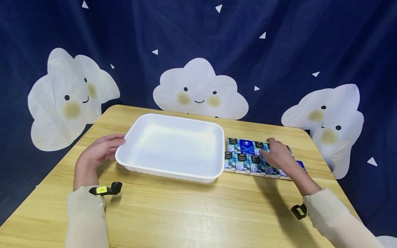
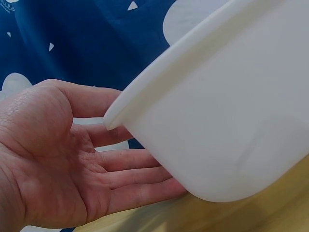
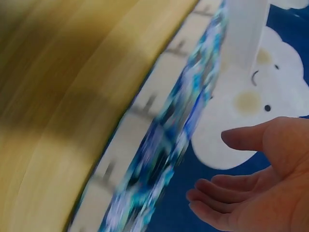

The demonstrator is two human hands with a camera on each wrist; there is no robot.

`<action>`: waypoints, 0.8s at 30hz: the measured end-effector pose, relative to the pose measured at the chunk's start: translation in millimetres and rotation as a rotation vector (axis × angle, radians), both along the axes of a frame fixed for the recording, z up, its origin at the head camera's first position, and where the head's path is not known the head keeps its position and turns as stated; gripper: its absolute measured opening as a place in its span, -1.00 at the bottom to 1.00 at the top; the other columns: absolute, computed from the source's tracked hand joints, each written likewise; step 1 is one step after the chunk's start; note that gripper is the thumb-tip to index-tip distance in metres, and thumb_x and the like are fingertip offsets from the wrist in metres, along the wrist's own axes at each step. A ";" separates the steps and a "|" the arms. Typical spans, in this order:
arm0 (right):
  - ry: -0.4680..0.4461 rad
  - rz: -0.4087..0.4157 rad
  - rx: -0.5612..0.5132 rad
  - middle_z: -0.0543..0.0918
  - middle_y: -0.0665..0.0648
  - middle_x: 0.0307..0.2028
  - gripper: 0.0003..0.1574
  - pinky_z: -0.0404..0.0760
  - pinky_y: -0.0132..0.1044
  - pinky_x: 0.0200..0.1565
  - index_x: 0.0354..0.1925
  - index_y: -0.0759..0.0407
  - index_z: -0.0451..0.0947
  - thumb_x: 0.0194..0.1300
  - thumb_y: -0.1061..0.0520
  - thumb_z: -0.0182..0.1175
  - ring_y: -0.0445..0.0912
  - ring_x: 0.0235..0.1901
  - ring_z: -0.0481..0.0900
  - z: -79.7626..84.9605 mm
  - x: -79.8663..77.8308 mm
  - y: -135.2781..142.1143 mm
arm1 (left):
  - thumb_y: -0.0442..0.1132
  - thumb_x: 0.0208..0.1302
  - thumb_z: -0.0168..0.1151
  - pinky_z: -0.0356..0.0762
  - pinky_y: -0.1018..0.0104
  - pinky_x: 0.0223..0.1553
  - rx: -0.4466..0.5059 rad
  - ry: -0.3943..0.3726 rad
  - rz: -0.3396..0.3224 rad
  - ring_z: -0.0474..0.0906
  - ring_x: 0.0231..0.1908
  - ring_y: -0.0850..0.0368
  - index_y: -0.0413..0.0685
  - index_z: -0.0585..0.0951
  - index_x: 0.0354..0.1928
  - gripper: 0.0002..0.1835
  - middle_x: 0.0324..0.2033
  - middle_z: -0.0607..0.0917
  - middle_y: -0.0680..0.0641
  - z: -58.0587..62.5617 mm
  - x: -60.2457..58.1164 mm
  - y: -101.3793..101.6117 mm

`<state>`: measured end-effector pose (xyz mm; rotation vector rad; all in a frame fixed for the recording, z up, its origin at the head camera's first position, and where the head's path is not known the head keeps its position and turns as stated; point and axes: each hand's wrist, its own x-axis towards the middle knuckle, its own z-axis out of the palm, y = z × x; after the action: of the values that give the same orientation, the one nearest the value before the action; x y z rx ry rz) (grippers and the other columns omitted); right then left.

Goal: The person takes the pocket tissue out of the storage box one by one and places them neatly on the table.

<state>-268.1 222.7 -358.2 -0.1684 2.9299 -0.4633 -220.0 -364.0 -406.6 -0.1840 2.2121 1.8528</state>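
Observation:
A white plastic tray [image 1: 173,144] with a raised rim stands on the table, its inside bare. My left hand [image 1: 103,150] is at its left side; in the left wrist view the fingers [image 2: 140,191] reach straight out against the outer wall and rim. To the tray's right lie two rows of small tissue packs [image 1: 242,162] with blue floral print. One pack [image 1: 246,146] in the back row shows a plain blue face. Above the packs hovers my right hand [image 1: 277,155], thumb and fingers apart; the right wrist view shows nothing between them.
Both rows of packs sit close against the tray's right side. The wooden table [image 1: 192,213] has its far edge near a dark blue curtain [image 1: 186,27] printed with white clouds. Black wrist straps are on both sleeves [image 1: 87,213].

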 end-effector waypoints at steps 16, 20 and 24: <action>0.061 -0.018 -0.255 0.52 0.45 0.22 -0.30 0.58 0.19 0.11 0.42 0.35 0.28 0.54 -0.06 0.06 0.29 0.15 0.53 -8.4 -3.1 -64.8 | -0.06 0.50 0.18 0.69 0.36 -0.12 -0.019 -0.016 -0.004 0.73 -0.20 0.34 -0.30 0.14 0.53 -0.24 -0.24 0.74 0.32 -0.8 -1.4 -0.2; 0.049 -0.035 -0.305 0.51 0.43 0.23 -0.29 0.57 0.19 0.12 0.43 0.31 0.28 0.54 -0.08 0.06 0.28 0.16 0.52 -6.2 -1.0 -69.2 | -0.06 0.50 0.19 0.69 0.36 -0.12 -0.041 -0.019 0.008 0.73 -0.21 0.33 -0.28 0.15 0.53 -0.25 -0.25 0.74 0.32 2.1 -1.4 2.2; 0.032 -0.050 -0.356 0.47 0.43 0.30 -0.27 0.54 0.21 0.18 0.47 0.26 0.25 0.55 -0.11 0.06 0.29 0.23 0.48 -6.1 1.9 -74.9 | -0.09 0.51 0.18 0.69 0.34 -0.13 -0.058 -0.020 0.019 0.72 -0.21 0.32 -0.26 0.17 0.53 -0.28 -0.25 0.74 0.31 3.8 -1.7 3.1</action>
<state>-266.1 147.8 -364.3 -0.1481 2.8610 -0.9969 -221.7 -360.9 -402.8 -0.2340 2.2600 1.7901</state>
